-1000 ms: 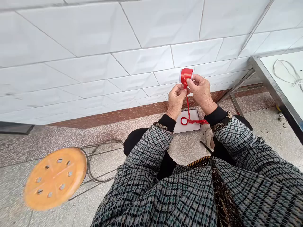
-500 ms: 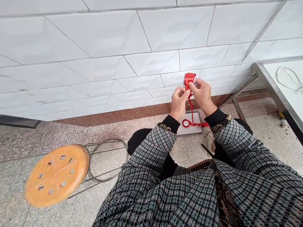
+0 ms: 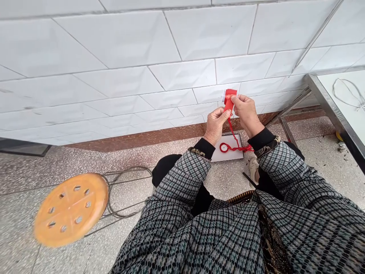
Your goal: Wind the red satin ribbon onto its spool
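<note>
My right hand [image 3: 245, 112] grips a spool of red ribbon [image 3: 231, 92] with white end discs, its thumb on the wound ribbon. Between thumb and fingers, my left hand [image 3: 216, 123] pinches the loose stretch of ribbon [image 3: 227, 106] coming off the spool. A thin twisted red strand [image 3: 233, 132] hangs below the hands. It leads down to a white board with a dark edge [image 3: 225, 156] on the floor. On that board lies a smaller red ribbon roll [image 3: 224, 147] with a white centre, beside a tangle of red ribbon [image 3: 246, 148].
A round orange stool seat [image 3: 70, 207] with wire legs [image 3: 128, 211] lies on its side at the left. To the right stands a metal-framed table [image 3: 322, 93] bearing a loop of thin cord [image 3: 339, 102]. White wall tiles [image 3: 185, 74] rise directly ahead.
My right hand and the spool have shifted slightly right, away from my left hand. A longer stretch of flat ribbon now shows between them. The hanging strand has swung and slackened.
</note>
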Demonstrator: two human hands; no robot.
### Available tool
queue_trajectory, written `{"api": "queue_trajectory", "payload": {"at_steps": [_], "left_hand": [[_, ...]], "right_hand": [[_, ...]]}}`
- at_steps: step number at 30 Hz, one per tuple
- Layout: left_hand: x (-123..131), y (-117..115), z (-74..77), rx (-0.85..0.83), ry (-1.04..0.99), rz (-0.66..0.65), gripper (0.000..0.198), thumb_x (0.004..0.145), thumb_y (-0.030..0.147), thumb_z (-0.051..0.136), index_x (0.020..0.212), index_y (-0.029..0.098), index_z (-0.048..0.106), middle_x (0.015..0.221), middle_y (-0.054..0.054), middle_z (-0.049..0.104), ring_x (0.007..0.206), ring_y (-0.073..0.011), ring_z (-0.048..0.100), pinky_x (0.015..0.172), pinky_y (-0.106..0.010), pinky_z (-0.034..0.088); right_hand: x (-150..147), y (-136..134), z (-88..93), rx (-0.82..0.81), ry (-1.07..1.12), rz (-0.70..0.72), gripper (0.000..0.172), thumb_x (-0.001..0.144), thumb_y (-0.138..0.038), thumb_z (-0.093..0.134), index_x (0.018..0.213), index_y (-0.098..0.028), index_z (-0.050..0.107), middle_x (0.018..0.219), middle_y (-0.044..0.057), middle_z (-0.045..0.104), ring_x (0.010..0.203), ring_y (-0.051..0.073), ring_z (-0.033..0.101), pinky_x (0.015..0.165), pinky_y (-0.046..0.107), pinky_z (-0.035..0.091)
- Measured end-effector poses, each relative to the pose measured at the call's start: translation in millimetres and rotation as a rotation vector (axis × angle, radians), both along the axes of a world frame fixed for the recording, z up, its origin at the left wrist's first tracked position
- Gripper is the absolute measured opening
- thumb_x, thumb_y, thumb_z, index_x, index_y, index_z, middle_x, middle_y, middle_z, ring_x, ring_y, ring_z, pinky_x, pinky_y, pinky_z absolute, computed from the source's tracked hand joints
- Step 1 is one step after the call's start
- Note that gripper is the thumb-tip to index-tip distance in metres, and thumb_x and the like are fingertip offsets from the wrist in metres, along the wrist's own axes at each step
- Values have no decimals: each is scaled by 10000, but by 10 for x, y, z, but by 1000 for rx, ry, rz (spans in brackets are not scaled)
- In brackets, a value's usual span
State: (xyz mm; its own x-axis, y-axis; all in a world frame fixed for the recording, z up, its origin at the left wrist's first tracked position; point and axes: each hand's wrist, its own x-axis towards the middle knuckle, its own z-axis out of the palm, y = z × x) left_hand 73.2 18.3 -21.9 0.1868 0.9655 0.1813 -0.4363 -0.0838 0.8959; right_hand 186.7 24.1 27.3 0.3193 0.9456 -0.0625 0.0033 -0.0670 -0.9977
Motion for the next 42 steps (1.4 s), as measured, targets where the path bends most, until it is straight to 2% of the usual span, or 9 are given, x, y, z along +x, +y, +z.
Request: {"api": "queue_trajectory", "payload": {"at_steps": [4,7,11,15,22,27,34,38,42], "left_hand": [[-29,-25,4,84,-36,30,581,759,435,902,530,194,426,667,7,515,688,-128,499,686,-304,449],[-20,-45,-3,-22,-58,47,529,736,347,867,589,210,377,594,42,456,600,-108,476,621,-287,422],[8,-68,-37,-164,-17,-24,260,736,235,801,853,244,569,518,107,438,449,-80,421,515,-260,351],[10,-99,-77,-203,45,-19,313,771,231,790,1014,235,593,536,102,551,373,-80,448,433,-251,291],[-72,-97,-108,-79,244,-12,173,827,332,783,785,202,677,583,52,567,492,-87,490,508,-246,382],[-150,-22,-116,151,190,80,434,779,404,879,591,197,547,815,-17,650,803,-148,602,784,-316,527],[-206,-60,-102,86,80,-114,621,794,471,858,567,205,345,633,18,498,665,-127,575,714,-325,521],[-195,-38,-156,-34,76,-40,416,856,337,820,671,220,465,599,56,474,551,-84,502,706,-309,557],[-213,-11,-232,-124,142,-79,232,877,331,833,991,227,659,683,50,607,501,-70,514,602,-274,538]], "right_hand": [[7,-12,23,-118,247,25,384,927,-277,690,663,-220,417,511,-96,327,458,52,234,437,196,185],[24,-4,-11,-148,392,28,325,923,-218,668,695,-216,436,520,-103,324,446,48,230,416,184,148],[50,17,-42,-233,510,1,208,942,-151,597,754,-192,516,541,-101,379,433,38,251,397,164,138],[90,45,-76,-257,584,26,166,982,-143,551,820,-162,585,592,-77,505,428,18,279,383,141,143],[167,78,-123,-290,629,34,248,1011,-164,558,768,-185,510,561,-77,490,409,16,255,367,140,148],[193,81,-99,-302,607,57,219,1007,-194,626,816,-207,520,562,-83,511,408,29,221,360,152,158],[248,94,-55,-329,547,111,246,993,-254,690,835,-227,505,615,-71,598,414,39,220,355,181,186],[294,113,-18,-348,523,99,242,1013,-291,662,850,-240,490,566,-81,516,405,48,242,355,177,196],[308,97,60,-336,530,98,212,1002,-251,672,857,-246,517,598,-65,525,418,53,248,362,192,215]]}}
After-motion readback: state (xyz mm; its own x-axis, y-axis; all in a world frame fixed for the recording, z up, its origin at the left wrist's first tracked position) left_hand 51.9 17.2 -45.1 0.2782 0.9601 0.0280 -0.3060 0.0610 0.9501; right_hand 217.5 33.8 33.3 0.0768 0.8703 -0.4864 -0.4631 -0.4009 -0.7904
